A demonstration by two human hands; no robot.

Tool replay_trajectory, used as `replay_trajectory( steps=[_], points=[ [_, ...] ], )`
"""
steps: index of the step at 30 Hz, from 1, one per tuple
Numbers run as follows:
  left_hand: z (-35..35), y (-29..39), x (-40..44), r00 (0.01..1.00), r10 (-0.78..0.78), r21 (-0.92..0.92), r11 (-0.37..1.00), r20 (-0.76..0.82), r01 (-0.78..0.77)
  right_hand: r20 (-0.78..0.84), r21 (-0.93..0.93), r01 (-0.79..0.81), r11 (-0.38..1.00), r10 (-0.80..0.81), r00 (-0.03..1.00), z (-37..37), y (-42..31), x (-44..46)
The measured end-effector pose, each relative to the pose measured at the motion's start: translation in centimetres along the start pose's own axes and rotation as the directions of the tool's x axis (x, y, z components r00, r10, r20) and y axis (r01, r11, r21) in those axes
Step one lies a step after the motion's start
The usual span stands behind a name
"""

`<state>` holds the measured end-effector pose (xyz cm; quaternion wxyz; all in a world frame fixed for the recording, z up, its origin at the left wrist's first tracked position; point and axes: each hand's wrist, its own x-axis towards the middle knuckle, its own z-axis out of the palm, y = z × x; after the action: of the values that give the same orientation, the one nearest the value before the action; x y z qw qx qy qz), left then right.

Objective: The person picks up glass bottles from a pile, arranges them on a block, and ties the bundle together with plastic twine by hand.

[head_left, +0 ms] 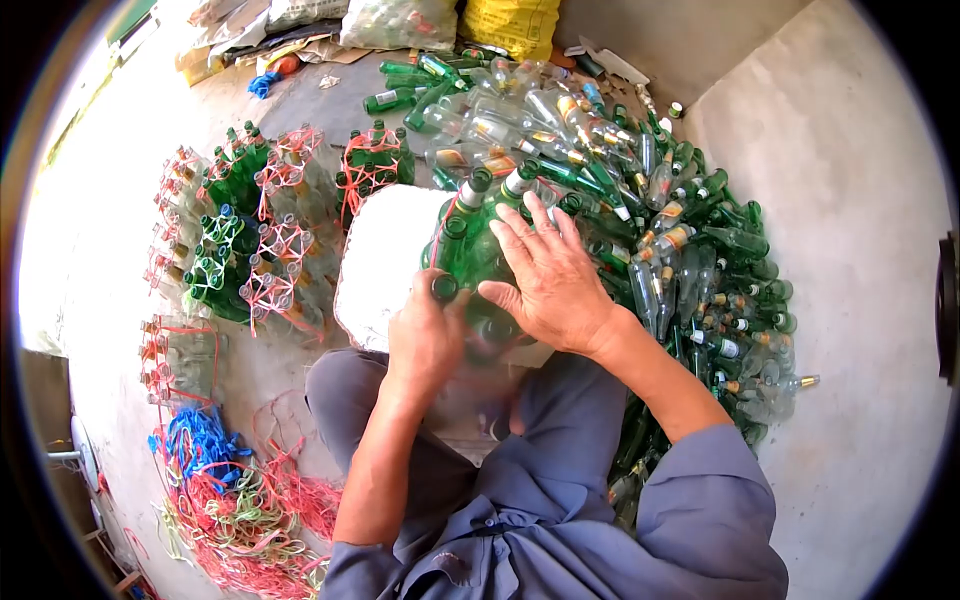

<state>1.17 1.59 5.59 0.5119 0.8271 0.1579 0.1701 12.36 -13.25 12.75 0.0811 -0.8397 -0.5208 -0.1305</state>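
Note:
Several green glass bottles (480, 240) stand grouped between my hands, over the right part of a white padded surface (388, 262). A pink string runs near their necks at the left. My left hand (428, 328) is closed at the neck of the nearest bottle on the left side; its fingertips are partly hidden. My right hand (550, 275) lies with its fingers spread against the right side of the group, palm down. The bottles' lower parts are hidden or blurred.
Loose green and clear bottles (690, 270) lie heaped at the right and back. Tied bottle bundles (285, 255) stand at the left. Pink, green and blue strings (240, 510) lie at the lower left. Filled sacks (400, 22) stand at the back, and a wall (840, 130) rises on the right.

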Motion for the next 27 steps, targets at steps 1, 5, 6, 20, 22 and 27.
replay_trajectory(
  steps=[1, 5, 6, 20, 22, 27],
  points=[
    [0.0, 0.0, 0.0, 1.0, -0.024, -0.025, 0.999, 0.01, 0.024, -0.035, 0.012, 0.0, 1.0, 0.0, 0.999, -0.1, 0.0, 0.1],
    [0.4, -0.7, -0.2, 0.996, 0.073, 0.042, 0.997, -0.057, -0.071, -0.222, 0.082, -0.026, 0.996, 0.044, 0.974, -1.0, -0.6, -1.6],
    [0.2, -0.4, -0.2, 0.997, 0.063, 0.026, 0.998, -0.047, -0.062, -0.26, 0.107, -0.015, 0.994, 0.043, 0.965, -1.6, -1.0, -2.3],
    [0.4, -0.2, -0.2, 0.995, 0.073, -0.001, 0.997, -0.074, -0.073, 0.182, 0.91, -0.335, 0.243, 0.491, 0.852, 4.9, -13.5, -9.7],
    [0.4, 0.1, -0.3, 0.995, 0.052, -0.005, 0.999, -0.082, -0.052, 0.476, 0.878, -0.43, -0.208, 0.453, 0.753, 7.6, -13.5, -8.5],
    [0.3, 0.3, -0.5, 0.994, 0.053, -0.024, 0.998, -0.098, -0.056, 0.478, 0.862, -0.319, -0.394, 0.42, 0.771, 10.4, -14.9, -6.8]
  ],
)
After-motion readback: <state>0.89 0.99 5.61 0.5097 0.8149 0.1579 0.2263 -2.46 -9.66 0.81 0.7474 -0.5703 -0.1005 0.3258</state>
